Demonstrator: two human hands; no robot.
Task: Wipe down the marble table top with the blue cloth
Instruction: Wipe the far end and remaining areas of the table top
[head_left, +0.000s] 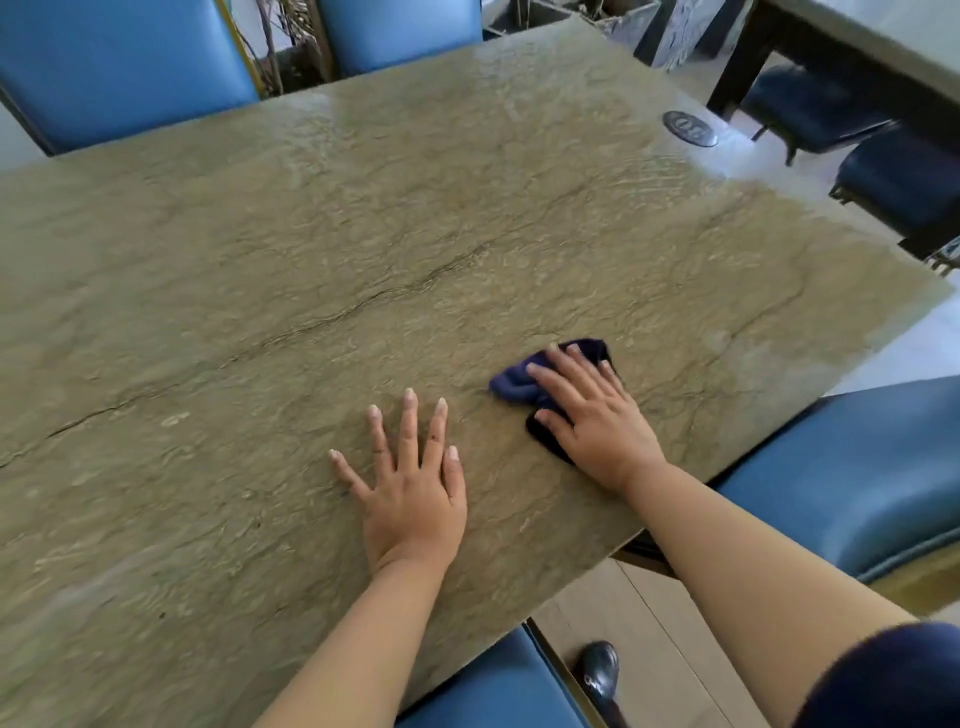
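The marble table top (322, 249) is greenish-tan with dark veins and fills most of the view. A dark blue cloth (514, 383) lies crumpled on it near the right front edge. My right hand (592, 415) presses flat on the cloth, fingers spread over it, covering its middle. My left hand (410, 488) rests flat on the bare marble just left of the cloth, fingers spread, holding nothing. A wet sheen shows on the far right part of the table.
Blue padded chairs stand around the table: two at the far side (124, 67), one at the right (852, 478), one at the near edge (493, 686). A dark oval plaque (690, 128) lies at the far right corner. My shoe (600, 670) is on the floor below.
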